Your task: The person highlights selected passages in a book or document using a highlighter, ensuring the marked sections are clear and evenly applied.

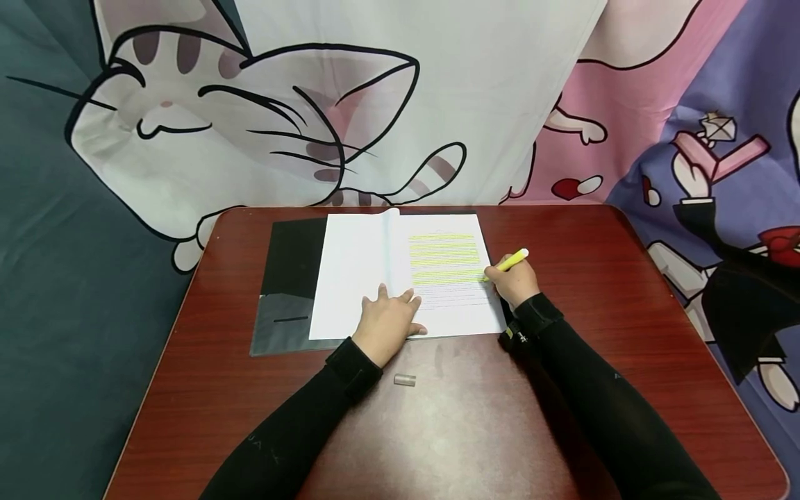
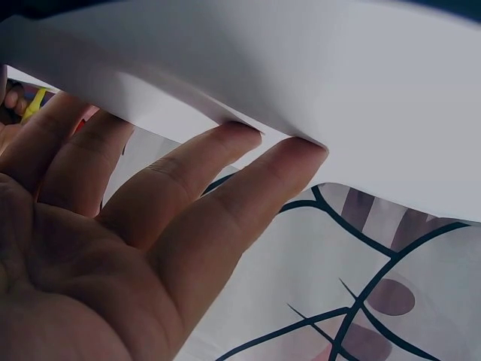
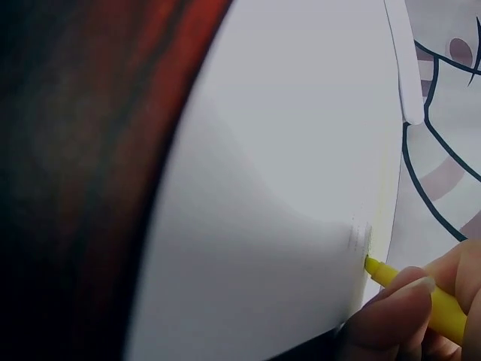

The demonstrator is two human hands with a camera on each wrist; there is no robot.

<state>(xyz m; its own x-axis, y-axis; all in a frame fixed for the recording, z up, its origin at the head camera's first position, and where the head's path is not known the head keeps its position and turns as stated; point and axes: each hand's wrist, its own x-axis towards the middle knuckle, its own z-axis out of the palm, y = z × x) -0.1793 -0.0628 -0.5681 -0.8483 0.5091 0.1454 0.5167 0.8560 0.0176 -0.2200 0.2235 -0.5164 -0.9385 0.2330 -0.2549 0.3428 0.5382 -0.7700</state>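
Highlighter (image 1: 512, 262): yellow, pinched in your right hand (image 1: 514, 280), tip down at the right edge of the printed page (image 1: 446, 278). The right wrist view shows the tip (image 3: 373, 266) touching the paper at the page edge, fingers (image 3: 391, 312) curled round the barrel.

Page: right-hand sheet of an open booklet near the middle of the table (image 1: 562, 389), toward its far side, lying on a dark folder (image 1: 290, 278) that sticks out to the left. Upper lines carry yellow marking; the lower lines are unmarked. The tip sits at about the last yellow line.

Left hand (image 1: 389, 321): flat, fingers spread and straight, pressing the booklet near its fold at the lower edge. It grasps nothing. In the left wrist view the fingertips (image 2: 297, 154) meet the white sheet.

Cap (image 1: 404, 379): small, greyish, on the bare table just nearer to you than the left hand, apart from it.

Step in hand, as judged: marking text line by line, roughly half of the page done, tip at a line end.

Next move calls for: lift the tip slightly, carry it to the start of the next unmarked line, then draw it level along the print. Keep your left palm weighted so that the sheet does not creep under the stroke. Hold the barrel at a steady tilt for an even band
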